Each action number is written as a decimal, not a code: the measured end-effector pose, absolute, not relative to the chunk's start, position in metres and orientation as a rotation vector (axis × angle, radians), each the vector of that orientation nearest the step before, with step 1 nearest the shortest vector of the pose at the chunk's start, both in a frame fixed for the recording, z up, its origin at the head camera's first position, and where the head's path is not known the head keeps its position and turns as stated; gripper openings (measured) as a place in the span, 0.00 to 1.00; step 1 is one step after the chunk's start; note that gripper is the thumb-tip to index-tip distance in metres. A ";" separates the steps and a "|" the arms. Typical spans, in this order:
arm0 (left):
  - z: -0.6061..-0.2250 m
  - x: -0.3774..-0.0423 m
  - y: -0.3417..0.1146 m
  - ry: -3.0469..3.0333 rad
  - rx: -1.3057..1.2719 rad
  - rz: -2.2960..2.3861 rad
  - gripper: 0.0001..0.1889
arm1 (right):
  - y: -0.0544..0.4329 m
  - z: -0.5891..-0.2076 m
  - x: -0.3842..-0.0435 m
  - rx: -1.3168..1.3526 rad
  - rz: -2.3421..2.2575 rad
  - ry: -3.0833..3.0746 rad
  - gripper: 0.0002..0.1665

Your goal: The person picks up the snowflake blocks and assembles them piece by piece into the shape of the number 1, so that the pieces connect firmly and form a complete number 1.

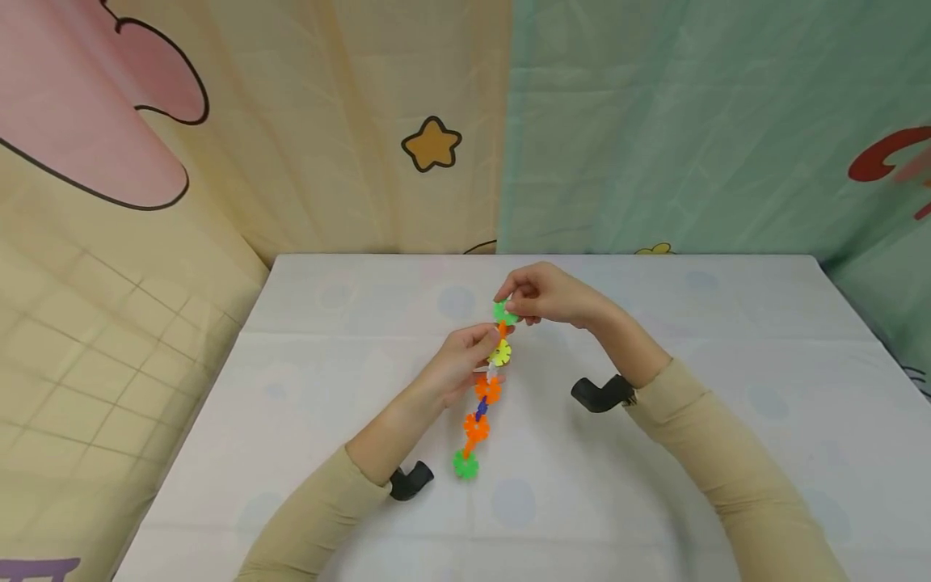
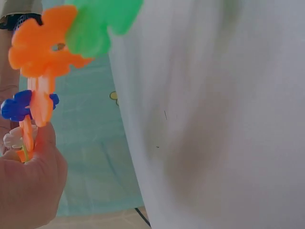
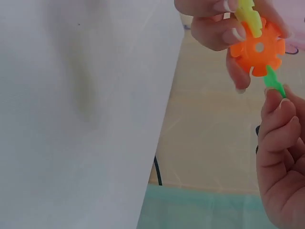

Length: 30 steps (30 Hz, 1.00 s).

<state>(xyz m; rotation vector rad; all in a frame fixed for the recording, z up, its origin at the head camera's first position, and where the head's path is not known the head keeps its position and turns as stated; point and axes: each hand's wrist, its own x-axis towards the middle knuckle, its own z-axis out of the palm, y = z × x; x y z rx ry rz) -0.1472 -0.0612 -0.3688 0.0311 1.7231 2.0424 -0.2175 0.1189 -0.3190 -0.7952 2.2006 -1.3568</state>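
A chain of snowflake-shaped plastic discs, slotted edge to edge, slants above the table. My left hand pinches it near the upper end, around the yellow disc and the orange disc above it. With thumb and fingers my right hand pinches the green disc at the top, whose edge meets that orange disc. Below the left hand hang a white disc, orange discs, a blue disc and a green end disc. The fingers partly hide the upper discs.
A white cloth with pale dots covers the table. Black curved wrist mounts stick out beside both forearms. Printed curtains hang behind the table's back edge and along its sides.
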 end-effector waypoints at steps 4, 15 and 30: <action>-0.373 -0.145 -0.057 1.725 0.005 2.058 0.20 | 0.114 -0.315 -0.215 -0.781 -1.290 2.238 0.07; -0.368 -0.142 -0.053 1.733 -0.048 2.101 0.20 | 0.116 -0.322 -0.203 -0.635 -1.421 2.310 0.08; -0.364 -0.143 -0.052 1.785 -0.013 2.075 0.17 | 0.124 -0.331 -0.204 -0.566 -1.539 2.160 0.11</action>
